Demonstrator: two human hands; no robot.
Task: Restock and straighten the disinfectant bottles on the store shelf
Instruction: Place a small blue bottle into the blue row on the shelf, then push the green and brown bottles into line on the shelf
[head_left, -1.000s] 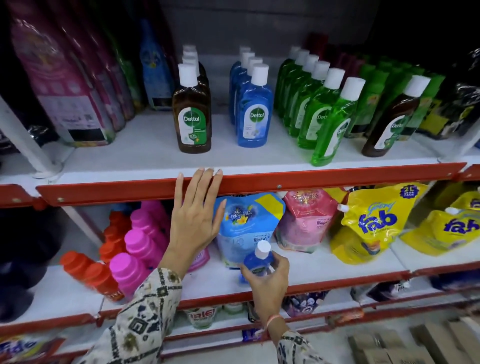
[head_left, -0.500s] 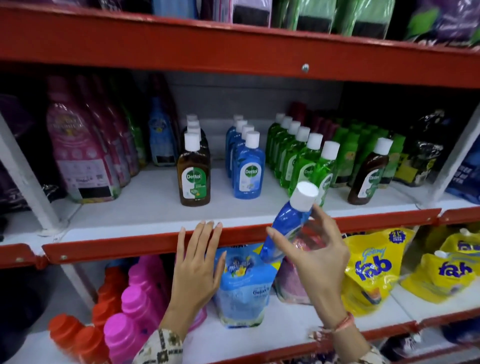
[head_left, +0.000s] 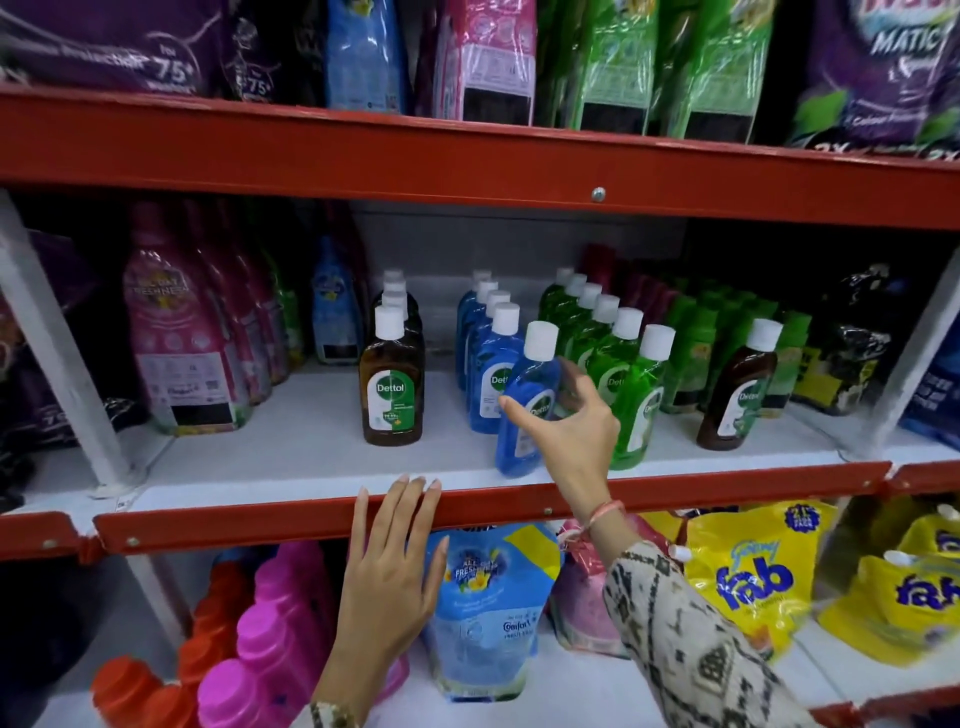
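Note:
My right hand (head_left: 571, 431) grips a blue Dettol bottle (head_left: 535, 379) with a white cap. The bottle leans left, its base on the white middle shelf (head_left: 291, 457) near the front edge, just ahead of the row of blue bottles (head_left: 488, 332). A row of brown Dettol bottles (head_left: 392, 384) stands to the left and a row of green ones (head_left: 623, 374) to the right. One brown bottle (head_left: 737, 395) stands alone among the green stock at the right. My left hand (head_left: 389, 566) rests flat against the red shelf lip (head_left: 234, 522), fingers extended, holding nothing.
Pink detergent bottles (head_left: 176, 338) fill the middle shelf's left end. Purple, pink and green pouches (head_left: 613, 62) line the shelf above. Below are pink and orange bottles (head_left: 270, 639), a blue Comfort pouch (head_left: 483, 613) and yellow fab pouches (head_left: 753, 577).
My right hand has lifted the blue bottle from the lower shelf and set its base on the middle shelf in front of the blue row. The view has tilted upward.

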